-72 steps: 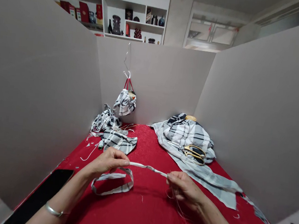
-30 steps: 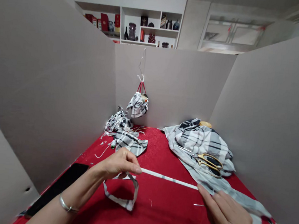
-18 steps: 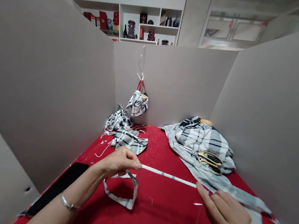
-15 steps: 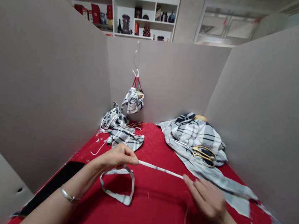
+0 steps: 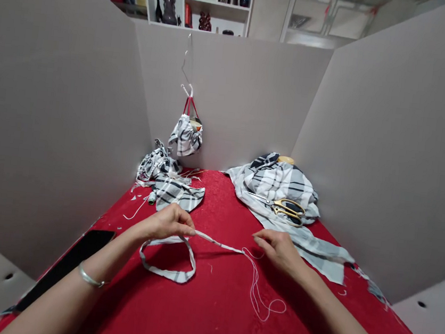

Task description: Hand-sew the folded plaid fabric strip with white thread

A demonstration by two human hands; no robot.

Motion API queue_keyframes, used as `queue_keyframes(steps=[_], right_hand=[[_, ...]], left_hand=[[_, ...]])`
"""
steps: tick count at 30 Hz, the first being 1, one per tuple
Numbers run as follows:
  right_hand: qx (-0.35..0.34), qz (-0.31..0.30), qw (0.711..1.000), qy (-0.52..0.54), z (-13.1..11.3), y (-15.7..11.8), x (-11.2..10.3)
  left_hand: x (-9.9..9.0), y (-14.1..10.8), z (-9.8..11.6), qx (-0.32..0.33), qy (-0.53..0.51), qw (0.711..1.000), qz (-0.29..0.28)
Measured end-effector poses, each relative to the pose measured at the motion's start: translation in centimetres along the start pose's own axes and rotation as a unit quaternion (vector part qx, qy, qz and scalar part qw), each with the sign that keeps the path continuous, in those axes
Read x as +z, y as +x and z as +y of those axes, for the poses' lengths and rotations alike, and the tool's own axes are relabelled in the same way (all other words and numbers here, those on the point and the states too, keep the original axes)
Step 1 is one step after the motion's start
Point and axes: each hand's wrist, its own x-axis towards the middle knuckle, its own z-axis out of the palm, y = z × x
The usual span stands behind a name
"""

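My left hand (image 5: 176,222) pinches a narrow plaid fabric strip (image 5: 217,242) between thumb and fingertips. Below that hand, the rest of the strip lies in a loop on the red cloth. White thread (image 5: 256,289) trails from the strip's right end in loose curls. My right hand (image 5: 278,245) is closed in a pinch just right of that end, apart from the strip; whatever is between its fingertips is too small to make out. Gold-handled scissors (image 5: 288,209) rest on the plaid fabric (image 5: 281,181) beyond my right hand.
Plaid scraps (image 5: 179,193) and a small thread spool (image 5: 152,197) lie at the back left. A plaid pouch (image 5: 188,136) hangs on the back panel (image 5: 250,100). A flat black object (image 5: 70,265) lies beside my left forearm. Grey panels enclose the red-covered table (image 5: 189,318).
My right hand has come off the strip's end and moved up and left, its fingers now pinched. The strip has slackened, and thread now lies curled below its end. The view has tilted down.
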Motion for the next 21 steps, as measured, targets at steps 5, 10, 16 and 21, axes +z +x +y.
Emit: queue_keyframes(steps=[5,10,16,21], right_hand=[[0.001,-0.081,0.994,0.076,-1.0,2.5,3.3],[0.022,-0.181,0.972,0.152,-1.3,3.3,4.3],[0.071,-0.244,0.942,0.219,-0.7,3.5,4.8],[0.1,-0.239,0.929,0.264,-0.1,3.1,4.6]], left_hand=[[0.1,-0.3,-0.2,0.014,0.039,0.999,0.007],[0.0,-0.7,-0.2,0.015,0.061,0.998,0.018],[-0.2,-0.8,-0.6,0.038,0.076,0.996,0.032],[-0.7,-1.2,-0.9,0.051,0.09,0.994,0.047]])
